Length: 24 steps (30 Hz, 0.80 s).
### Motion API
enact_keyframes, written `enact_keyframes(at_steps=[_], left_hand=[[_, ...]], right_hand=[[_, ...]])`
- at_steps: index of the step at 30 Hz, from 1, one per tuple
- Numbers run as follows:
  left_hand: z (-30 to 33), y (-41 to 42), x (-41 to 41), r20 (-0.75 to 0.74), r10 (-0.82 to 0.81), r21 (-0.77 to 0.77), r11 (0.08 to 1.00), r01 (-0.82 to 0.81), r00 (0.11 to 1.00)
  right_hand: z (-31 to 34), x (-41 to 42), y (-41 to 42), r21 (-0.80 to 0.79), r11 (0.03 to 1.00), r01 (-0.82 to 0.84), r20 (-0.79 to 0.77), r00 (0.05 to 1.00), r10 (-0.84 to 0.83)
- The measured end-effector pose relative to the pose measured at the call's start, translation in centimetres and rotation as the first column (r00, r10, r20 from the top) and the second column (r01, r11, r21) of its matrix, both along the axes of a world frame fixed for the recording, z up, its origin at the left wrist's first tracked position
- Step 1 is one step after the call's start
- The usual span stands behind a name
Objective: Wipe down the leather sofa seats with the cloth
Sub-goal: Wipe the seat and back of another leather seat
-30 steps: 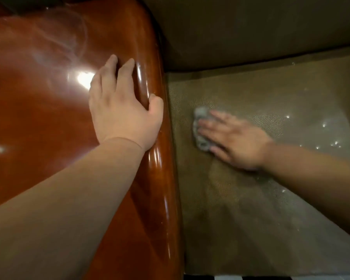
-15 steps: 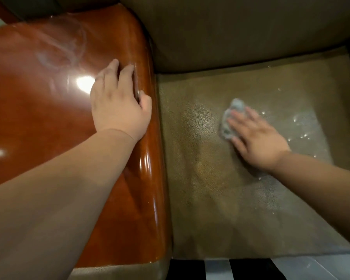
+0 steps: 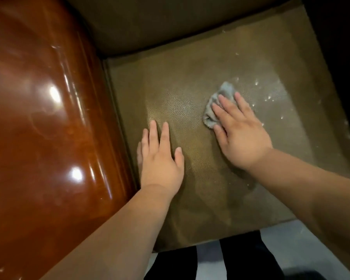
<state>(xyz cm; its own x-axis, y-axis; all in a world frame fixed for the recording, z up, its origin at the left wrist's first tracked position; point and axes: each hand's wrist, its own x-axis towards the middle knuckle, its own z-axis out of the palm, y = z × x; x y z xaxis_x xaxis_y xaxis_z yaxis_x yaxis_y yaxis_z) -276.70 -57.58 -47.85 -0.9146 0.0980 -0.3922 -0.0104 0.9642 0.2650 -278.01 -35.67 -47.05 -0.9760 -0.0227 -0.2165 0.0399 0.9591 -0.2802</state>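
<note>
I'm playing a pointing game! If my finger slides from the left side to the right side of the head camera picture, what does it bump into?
Shiny wooden armrest → left hand flat on the leather seat → grey cloth → right hand pressing the cloth → white specks on the seat.

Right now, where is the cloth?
In the head view, the grey cloth lies bunched on the sofa seat, right of centre, under the right hand's fingers, beside the wet droplets.
</note>
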Motion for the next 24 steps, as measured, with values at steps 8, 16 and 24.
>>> enact_keyframes(at_steps=[8,16,24], left_hand=[[-0.8,-1.2,0.1,-0.051,-0.107,-0.037,0.994,0.106,0.993],[-0.2,-0.6,-0.6,-0.015,-0.015,-0.011,1.000,0.015,1.000],[0.4,1.7,-12.3,-0.096,0.063,0.053,0.997,-0.058,0.993]], right_hand=[[0.0,6.3,0.9,0.042,0.803,-0.594,-0.030,0.803,0.595],[0.5,-0.8,-0.7,0.003,0.971,-0.239,0.073,0.968,0.239],[0.2,-10.6,6.7,0.040,0.997,0.070,0.174,0.982,-0.076]])
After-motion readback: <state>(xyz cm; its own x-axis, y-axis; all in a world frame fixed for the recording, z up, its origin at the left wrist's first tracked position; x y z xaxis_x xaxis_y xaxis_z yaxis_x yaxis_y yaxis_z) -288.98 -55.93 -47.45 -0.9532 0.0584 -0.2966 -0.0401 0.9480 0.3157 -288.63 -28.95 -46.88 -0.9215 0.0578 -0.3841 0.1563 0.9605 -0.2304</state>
